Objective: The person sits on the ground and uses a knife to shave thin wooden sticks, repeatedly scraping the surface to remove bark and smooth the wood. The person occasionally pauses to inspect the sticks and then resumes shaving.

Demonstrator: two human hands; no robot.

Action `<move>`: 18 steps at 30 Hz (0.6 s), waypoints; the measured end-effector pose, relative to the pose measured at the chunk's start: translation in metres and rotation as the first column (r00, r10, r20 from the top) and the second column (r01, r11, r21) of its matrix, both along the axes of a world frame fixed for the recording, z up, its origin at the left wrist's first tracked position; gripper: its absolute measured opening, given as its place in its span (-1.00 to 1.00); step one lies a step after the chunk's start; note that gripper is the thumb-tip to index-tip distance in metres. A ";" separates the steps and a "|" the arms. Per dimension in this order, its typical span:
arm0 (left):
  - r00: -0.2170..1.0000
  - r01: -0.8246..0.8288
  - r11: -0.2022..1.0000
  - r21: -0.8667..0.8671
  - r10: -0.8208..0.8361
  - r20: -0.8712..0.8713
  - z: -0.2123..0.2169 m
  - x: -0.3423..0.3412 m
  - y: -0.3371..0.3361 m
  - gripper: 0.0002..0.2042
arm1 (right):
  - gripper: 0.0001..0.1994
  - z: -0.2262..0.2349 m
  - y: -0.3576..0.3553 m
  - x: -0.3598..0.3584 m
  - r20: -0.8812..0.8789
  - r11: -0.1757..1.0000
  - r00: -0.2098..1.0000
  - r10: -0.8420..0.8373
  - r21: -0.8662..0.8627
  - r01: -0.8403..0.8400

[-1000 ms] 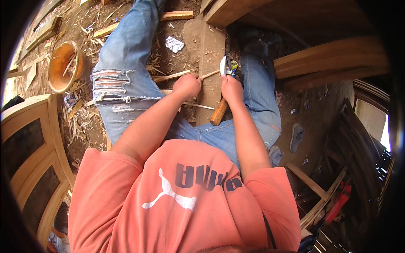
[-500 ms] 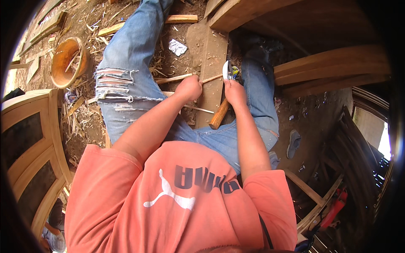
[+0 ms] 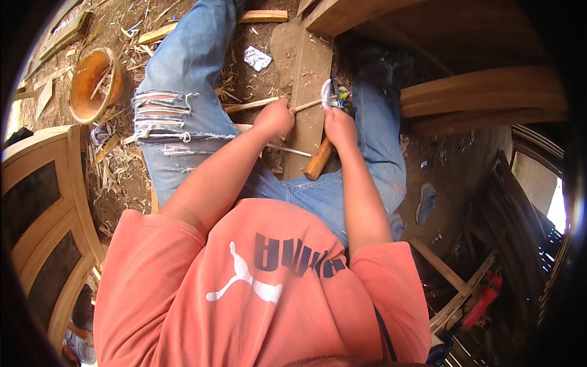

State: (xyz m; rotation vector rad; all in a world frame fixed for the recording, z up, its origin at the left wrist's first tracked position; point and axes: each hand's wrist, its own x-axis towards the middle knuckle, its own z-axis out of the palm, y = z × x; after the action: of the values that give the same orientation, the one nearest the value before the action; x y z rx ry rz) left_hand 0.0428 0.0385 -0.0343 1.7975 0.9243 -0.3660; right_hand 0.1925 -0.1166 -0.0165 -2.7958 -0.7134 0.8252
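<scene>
My left hand is closed on one end of a thin wooden stick, which runs between my two hands. A pale, curved knife blade rises from the closed fingers of my right hand and meets the stick's other end. The blade is slightly blurred. From beneath my right wrist slants a thick wooden handle; the hand covers where it would join the blade. Below the stick lies a wooden board on the ground between my legs. Another thin pale stick lies near my left wrist.
Wood shavings and offcuts cover the ground at left, around an orange-brown bucket. Wooden frames stand at the left edge, with thick timber beams at upper right. A grey sandal lies at right, a crumpled white packet ahead.
The blade has tilted and shifted slightly along the stick, toward my left hand. My left hand has stayed nearly in place, still holding the stick.
</scene>
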 end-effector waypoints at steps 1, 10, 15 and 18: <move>1.000 -0.018 1.000 0.009 0.018 0.019 -0.005 -0.001 0.000 -0.66 | -0.57 0.009 0.006 -0.007 -0.030 0.992 0.993 0.117 -0.033 -0.118; 1.000 -0.003 1.000 -0.002 0.003 0.003 -0.004 0.000 0.001 -0.66 | -0.56 0.021 0.007 -0.012 -0.080 0.937 0.939 0.335 -0.074 -0.341; 0.999 0.009 1.000 -0.009 -0.010 -0.033 0.002 0.003 0.005 -0.66 | -0.56 0.019 0.008 -0.007 -0.042 0.992 0.994 0.098 -0.074 -0.101; 0.999 0.009 1.000 -0.016 -0.010 -0.042 0.005 0.001 0.003 -0.66 | -0.56 0.010 -0.001 0.000 -0.025 0.983 0.984 0.179 0.040 -0.178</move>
State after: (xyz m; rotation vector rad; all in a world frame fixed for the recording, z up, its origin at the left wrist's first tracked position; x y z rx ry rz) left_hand 0.0439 0.0414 -0.0291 1.7866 0.9401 -0.4178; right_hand 0.1921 -0.1174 -0.0064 -2.7110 -0.9756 0.8696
